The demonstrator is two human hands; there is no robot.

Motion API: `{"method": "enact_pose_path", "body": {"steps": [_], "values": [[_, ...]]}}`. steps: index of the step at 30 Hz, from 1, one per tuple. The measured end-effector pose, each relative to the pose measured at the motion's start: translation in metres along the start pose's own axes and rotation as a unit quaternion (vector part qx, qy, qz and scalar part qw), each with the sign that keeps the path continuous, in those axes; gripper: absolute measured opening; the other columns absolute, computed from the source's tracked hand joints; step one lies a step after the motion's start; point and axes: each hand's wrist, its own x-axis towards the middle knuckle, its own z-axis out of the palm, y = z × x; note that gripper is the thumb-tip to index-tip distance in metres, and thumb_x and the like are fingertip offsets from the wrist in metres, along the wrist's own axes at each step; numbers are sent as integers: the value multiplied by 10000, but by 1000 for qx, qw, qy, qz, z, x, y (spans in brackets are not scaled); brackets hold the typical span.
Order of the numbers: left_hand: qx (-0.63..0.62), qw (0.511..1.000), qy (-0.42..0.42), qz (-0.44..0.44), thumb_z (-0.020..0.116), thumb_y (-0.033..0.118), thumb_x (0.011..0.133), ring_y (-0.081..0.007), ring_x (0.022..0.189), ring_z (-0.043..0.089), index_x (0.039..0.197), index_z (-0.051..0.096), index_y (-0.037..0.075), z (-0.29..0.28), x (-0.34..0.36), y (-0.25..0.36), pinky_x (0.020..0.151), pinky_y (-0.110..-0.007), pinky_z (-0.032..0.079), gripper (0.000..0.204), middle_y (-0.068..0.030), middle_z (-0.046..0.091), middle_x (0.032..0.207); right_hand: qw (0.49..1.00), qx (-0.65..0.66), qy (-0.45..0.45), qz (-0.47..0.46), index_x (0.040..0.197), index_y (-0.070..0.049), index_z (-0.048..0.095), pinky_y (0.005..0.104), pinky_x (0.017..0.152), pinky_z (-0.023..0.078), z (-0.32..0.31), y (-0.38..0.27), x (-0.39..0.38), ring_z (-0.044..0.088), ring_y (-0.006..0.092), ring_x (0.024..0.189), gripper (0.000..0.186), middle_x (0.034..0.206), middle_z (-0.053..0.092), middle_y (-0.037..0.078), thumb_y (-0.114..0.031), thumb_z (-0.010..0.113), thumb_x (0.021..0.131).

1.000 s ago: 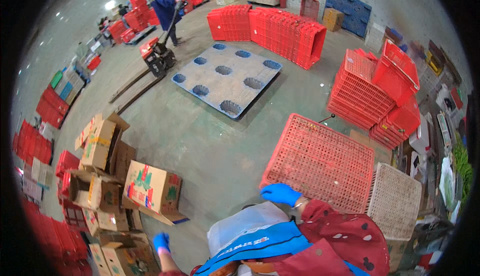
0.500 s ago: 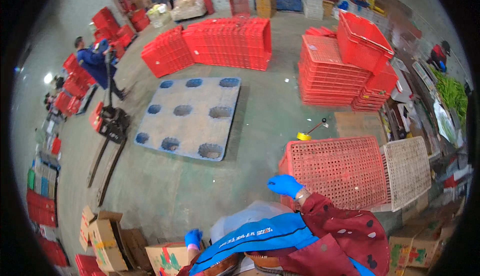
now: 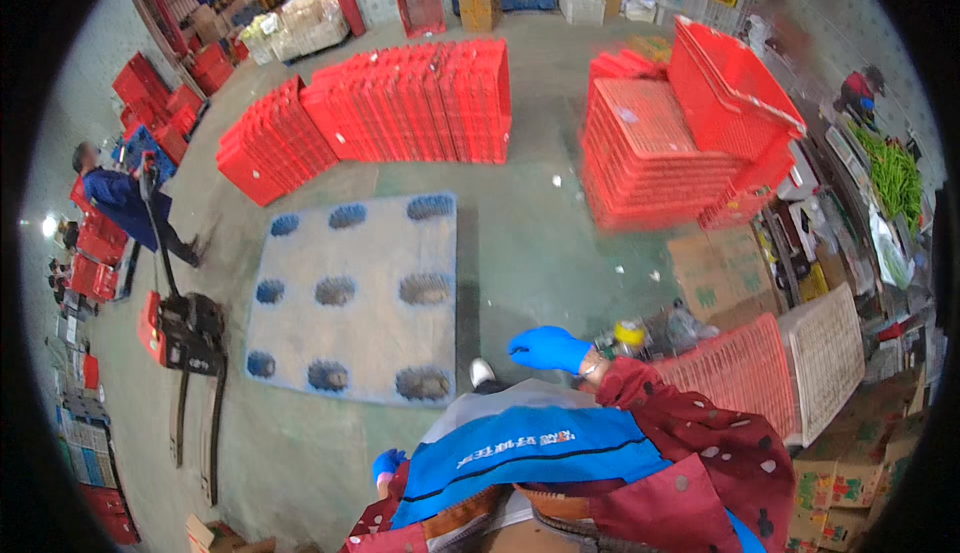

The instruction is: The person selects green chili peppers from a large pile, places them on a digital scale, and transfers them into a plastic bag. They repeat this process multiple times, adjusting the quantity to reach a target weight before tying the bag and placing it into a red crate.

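Observation:
My right hand (image 3: 548, 349), in a blue glove, hangs in front of me with its fingers loosely curled together and nothing in them. It is nearest to a yellow tape roll (image 3: 629, 333) and a red perforated crate (image 3: 735, 368), touching neither. Low at my left side is my left hand (image 3: 388, 464), also blue-gloved; it is small and partly hidden by my sleeve, so its fingers are unclear. Ahead on the floor lies a grey-blue plastic pallet (image 3: 380, 328) with round hollows. My white shoe (image 3: 482, 371) shows at its right edge.
Nested red crates (image 3: 410, 103) form a row beyond the pallet. More red crates (image 3: 655, 148) are stacked at the right. At the left stands a pallet jack (image 3: 190, 338), its handle held by a person (image 3: 125, 203) in blue. Flattened cardboard (image 3: 720, 268) lies right of me.
I have moved forward past the red perforated crate, and the pallet is closer. My right hand has come away from that crate's edge. The pallet jack and the person with it appear farther left.

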Motion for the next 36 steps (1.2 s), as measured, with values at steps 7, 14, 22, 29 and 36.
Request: {"method": "enact_pose_path", "body": {"steps": [7, 14, 22, 29, 36], "values": [[-44, 986, -77, 140, 564, 261, 870, -192, 614, 582, 844, 681, 63, -28, 229, 362, 561, -347, 449, 231, -124, 671, 782, 965, 59, 205, 155, 1061, -104, 669, 433, 835, 493, -110, 90, 60, 620, 333, 984, 334, 1075, 648, 146, -327, 506, 873], [-4, 956, -68, 285, 558, 238, 877, -163, 686, 617, 1003, 681, 60, -7, 380, 698, 595, -306, 471, 250, -94, 695, 857, 974, -4, 66, 217, 913, -81, 698, 446, 744, 507, -107, 255, 103, 648, 350, 835, 262, 966, 668, 180, -243, 503, 850], [293, 878, 120, 359, 536, 300, 827, -338, 840, 649, 875, 699, 76, 16, 540, 923, 737, -437, 502, 281, -168, 676, 909, 954, -33, 134, 265, 978, -118, 699, 444, 762, 505, -359, 365, 285, 634, 357, 890, 337, 956, 668, 161, -378, 522, 854], [180, 944, 159, 225, 535, 479, 855, -362, 930, 631, 947, 693, 97, 48, 631, 1076, 783, -466, 502, 423, -170, 662, 1002, 957, -12, 159, 243, 1014, -138, 686, 451, 720, 508, -484, 412, 378, 631, 357, 883, 297, 969, 656, 168, -345, 533, 864], [271, 910, 228, 216, 585, 515, 831, -372, 918, 634, 983, 648, 67, 75, 766, 1234, 793, -475, 504, 477, -196, 648, 1002, 929, 79, 120, 340, 965, -78, 702, 446, 765, 506, -475, 451, 439, 654, 339, 843, 319, 949, 678, 174, -301, 482, 901]]}}
